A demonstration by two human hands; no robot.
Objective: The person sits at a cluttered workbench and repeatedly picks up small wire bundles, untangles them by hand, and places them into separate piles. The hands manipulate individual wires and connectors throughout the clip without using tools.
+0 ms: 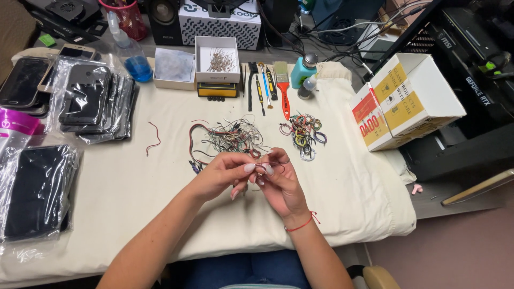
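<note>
My left hand and my right hand meet over the middle of the cream cloth. Both pinch a thin dark wire between thumbs and fingertips. A red string bracelet circles my right wrist. Just beyond my hands lies a tangled pile of thin wires in red, green and dark colours. A second bundle of coiled coloured wires sits to its right. A single short red wire lies alone to the left.
Bagged phones and dark bagged items line the left edge. At the back stand small open boxes, screwdrivers and a red-handled brush, a blue spray bottle and a teal bottle. A white and yellow cardboard box stands right.
</note>
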